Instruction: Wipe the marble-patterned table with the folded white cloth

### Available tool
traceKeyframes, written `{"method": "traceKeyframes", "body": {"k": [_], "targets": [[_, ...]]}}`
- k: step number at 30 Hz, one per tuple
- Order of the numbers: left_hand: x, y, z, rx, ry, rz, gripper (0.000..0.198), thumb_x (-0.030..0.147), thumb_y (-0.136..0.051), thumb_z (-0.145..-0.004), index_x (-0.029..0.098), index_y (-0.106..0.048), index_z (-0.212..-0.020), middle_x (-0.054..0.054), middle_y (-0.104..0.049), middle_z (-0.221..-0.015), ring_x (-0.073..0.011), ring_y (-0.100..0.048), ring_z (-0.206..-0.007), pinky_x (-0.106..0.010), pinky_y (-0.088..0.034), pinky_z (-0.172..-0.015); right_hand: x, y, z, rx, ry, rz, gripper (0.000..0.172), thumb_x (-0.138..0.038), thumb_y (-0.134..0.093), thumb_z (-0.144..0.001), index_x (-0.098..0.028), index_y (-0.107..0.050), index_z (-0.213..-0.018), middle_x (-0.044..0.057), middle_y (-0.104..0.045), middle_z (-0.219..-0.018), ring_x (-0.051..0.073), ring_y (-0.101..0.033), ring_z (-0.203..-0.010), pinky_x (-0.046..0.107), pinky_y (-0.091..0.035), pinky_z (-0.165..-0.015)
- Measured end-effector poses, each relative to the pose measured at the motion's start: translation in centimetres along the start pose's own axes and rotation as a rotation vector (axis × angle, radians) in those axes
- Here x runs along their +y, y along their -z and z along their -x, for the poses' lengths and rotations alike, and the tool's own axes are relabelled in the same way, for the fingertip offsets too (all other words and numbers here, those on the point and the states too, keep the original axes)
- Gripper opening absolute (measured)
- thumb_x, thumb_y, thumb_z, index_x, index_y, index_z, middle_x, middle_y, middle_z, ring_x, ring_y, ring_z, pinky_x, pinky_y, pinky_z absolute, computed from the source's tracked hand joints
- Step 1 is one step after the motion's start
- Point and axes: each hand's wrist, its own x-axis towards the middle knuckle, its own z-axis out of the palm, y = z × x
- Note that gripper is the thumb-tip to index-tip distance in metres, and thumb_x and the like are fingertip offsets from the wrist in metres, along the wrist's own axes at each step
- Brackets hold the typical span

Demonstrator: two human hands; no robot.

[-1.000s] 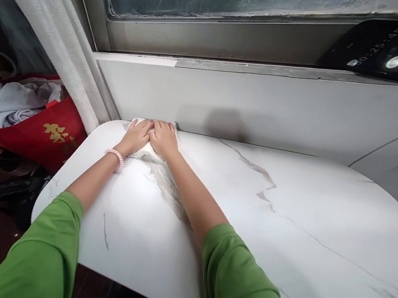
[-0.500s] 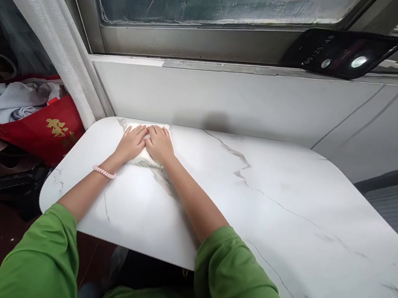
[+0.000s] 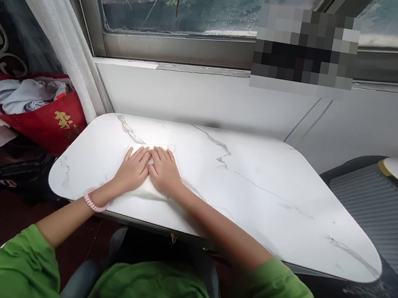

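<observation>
My left hand (image 3: 132, 171) and my right hand (image 3: 164, 170) lie side by side, fingers flat, pressing on a white cloth (image 3: 147, 189) on a white marble-patterned table (image 3: 252, 193). The cloth is mostly hidden under my palms; only its pale edges show around them. It sits on the table's left half, towards the near edge. A pink coiled band (image 3: 91, 200) circles my left wrist, and both arms wear green sleeves.
Behind the table rise a white wall panel and a window (image 3: 192, 2) with a grey sill. A white curtain (image 3: 49, 19) hangs at left over a red bag (image 3: 43, 117) of clothes. A grey ribbed surface (image 3: 374, 212) lies at right.
Both hands have slid the cloth from the far left corner of the table back towards the near edge. The view has pulled back and swung right.
</observation>
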Motion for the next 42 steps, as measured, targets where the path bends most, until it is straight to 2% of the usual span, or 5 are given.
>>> {"method": "traceKeyframes", "body": {"k": [7,13,21,29,42], "targets": [[4.5,-0.1,3.5,-0.002,-0.055,0.031,0.050,0.023,-0.028,-0.098,0.011,-0.044,-0.144,-0.015,-0.038,-0.155,-0.0269,-0.025,-0.148,-0.054,-0.011,-0.123,-0.3,2.5,5.6,-0.039,0.014,0.027,0.049,-0.018,-0.038,-0.088,-0.011,-0.053,-0.134,0.016,-0.051,-0.145,0.028,-0.041,-0.138,0.051,-0.024,-0.120],[4.3,0.4,2.4,-0.075,-0.119,0.065,0.049,0.024,-0.034,-0.096,0.011,-0.045,-0.142,-0.016,-0.040,-0.154,-0.0270,-0.029,-0.147,-0.053,-0.015,-0.123,0.3,3.1,5.7,-0.066,-0.042,0.006,0.050,-0.020,-0.039,-0.087,-0.012,-0.053,-0.134,0.014,-0.050,-0.146,0.027,-0.040,-0.139,0.048,-0.022,-0.121],[1.0,1.0,-8.4,-0.239,-0.363,0.042,0.045,0.029,-0.042,-0.093,0.014,-0.050,-0.134,-0.015,-0.051,-0.141,-0.0282,-0.040,-0.137,-0.050,-0.024,-0.119,5.4,2.8,-0.7,0.002,-0.155,0.028,0.049,-0.018,-0.036,-0.085,-0.011,-0.052,-0.131,0.015,-0.054,-0.141,0.027,-0.043,-0.134,0.047,-0.023,-0.119],[-0.9,-3.9,-20.3,-0.017,-0.380,0.050,0.045,0.026,-0.035,-0.096,0.014,-0.046,-0.138,-0.015,-0.044,-0.149,-0.0245,-0.037,-0.141,-0.048,-0.016,-0.121,14.9,2.8,-9.7,0.046,-0.125,0.044,0.046,-0.016,-0.038,-0.083,-0.009,-0.054,-0.125,0.016,-0.062,-0.127,0.027,-0.052,-0.121,0.044,-0.030,-0.112],[1.3,-5.6,-23.3,-0.003,-0.242,0.021,0.049,0.022,-0.030,-0.096,0.011,-0.045,-0.142,-0.016,-0.037,-0.155,-0.0272,-0.031,-0.146,-0.051,-0.014,-0.122,17.4,4.4,-10.5,0.013,-0.149,0.056,0.045,-0.014,-0.034,-0.088,-0.010,-0.053,-0.129,0.013,-0.056,-0.139,0.022,-0.047,-0.128,0.039,-0.026,-0.116]]}}
